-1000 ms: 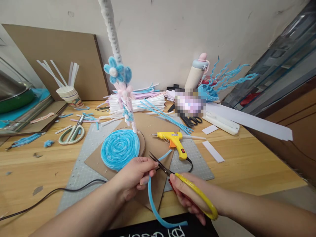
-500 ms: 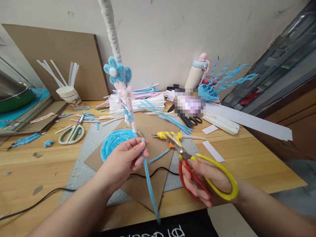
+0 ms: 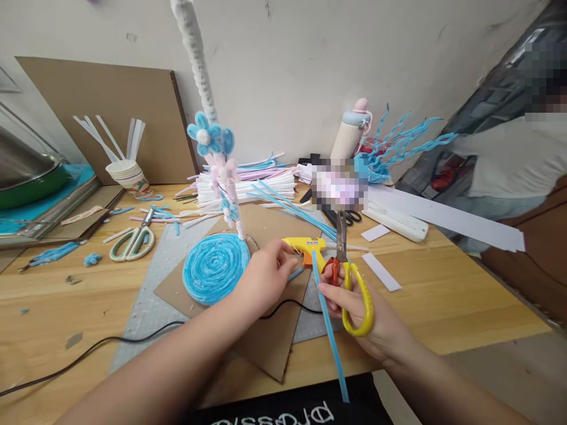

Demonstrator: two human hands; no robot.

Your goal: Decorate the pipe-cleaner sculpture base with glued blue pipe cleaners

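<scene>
My right hand (image 3: pixel 358 301) grips scissors (image 3: pixel 342 242) with one red and one yellow handle, blades pointing up and together. Its thumb also pins a long blue pipe cleaner (image 3: pixel 328 324), which hangs toward the table's front edge. My left hand (image 3: pixel 268 274), holding nothing that I can see, has its fingers loosely curled and slightly apart. They are beside a yellow glue gun (image 3: pixel 310 243) and over a short blue pipe cleaner piece (image 3: pixel 296 274). Left of them lies a coiled blue pipe cleaner disc (image 3: pixel 215 268), with a white wrapped stem (image 3: pixel 199 65) carrying blue and pink flowers rising behind it.
Under the disc are a cardboard sheet (image 3: pixel 266 336) and a grey cutting mat (image 3: pixel 137 319). Green-handled scissors (image 3: pixel 133 242) lie at left, near a paper cup (image 3: pixel 128 177). White pipe cleaners (image 3: pixel 261 190) and a bottle (image 3: pixel 349 133) are behind. A black cord (image 3: pixel 110 339) crosses the table. Another person (image 3: pixel 509 153) is at far right.
The blue pipe cleaner has passed from my left hand to my right. My left hand has moved right, toward the glue gun. The scissors have turned upright and closed. A person has appeared at right.
</scene>
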